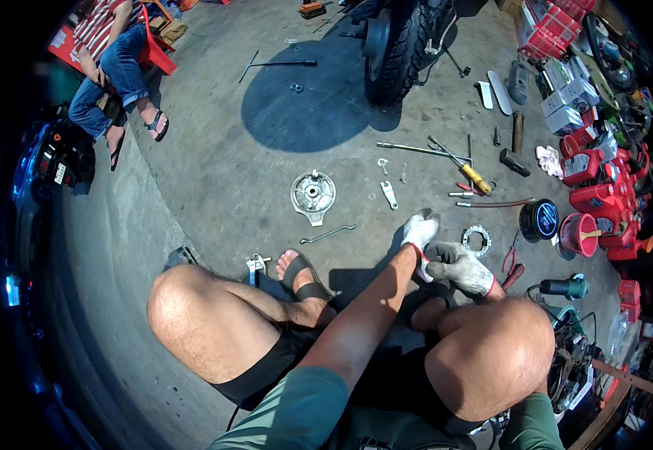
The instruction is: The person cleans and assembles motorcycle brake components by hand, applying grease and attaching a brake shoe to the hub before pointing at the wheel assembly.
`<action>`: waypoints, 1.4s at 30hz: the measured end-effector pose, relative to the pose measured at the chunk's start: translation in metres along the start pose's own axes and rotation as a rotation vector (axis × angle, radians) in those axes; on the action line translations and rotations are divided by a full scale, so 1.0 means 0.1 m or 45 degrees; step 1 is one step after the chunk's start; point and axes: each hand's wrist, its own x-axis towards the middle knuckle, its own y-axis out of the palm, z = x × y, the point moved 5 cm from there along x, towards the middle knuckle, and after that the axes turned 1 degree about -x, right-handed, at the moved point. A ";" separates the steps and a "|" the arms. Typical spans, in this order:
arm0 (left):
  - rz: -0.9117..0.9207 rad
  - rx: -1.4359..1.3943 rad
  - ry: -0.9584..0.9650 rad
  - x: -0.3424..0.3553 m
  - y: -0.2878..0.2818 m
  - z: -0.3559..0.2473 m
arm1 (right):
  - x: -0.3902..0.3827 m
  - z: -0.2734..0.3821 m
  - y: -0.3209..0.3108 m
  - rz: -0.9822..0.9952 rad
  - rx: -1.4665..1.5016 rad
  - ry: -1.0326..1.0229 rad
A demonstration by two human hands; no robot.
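My left hand (421, 231), in a whitish work glove with a red cuff, reaches past my right knee above the concrete floor. Its fingers look curled, and nothing shows in them. My right hand (464, 270), gloved alike with greyish fingers, closes on the cuff of the left glove (421, 259) at the wrist. Just right of the hands lies a ring-shaped metal part (466, 241). Farther left, a round metal brake plate (313, 206) lies near a wrench (328, 234). A small metal lever (390, 196) rests beyond my left hand.
A yellow-handled screwdriver (478, 180), long wrench (416, 148), hammer (514, 163) and red-handled pliers (516, 274) lie rightward. A black round tin (538, 220) and red tub (579, 235) stand beyond. A motorcycle wheel (397, 64) is ahead; a seated person (116, 60) is far left.
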 end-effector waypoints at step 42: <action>-0.358 -0.165 0.861 -1.27 -0.91 -1.36 | -0.20 0.70 -0.61 -0.395 -0.552 -0.246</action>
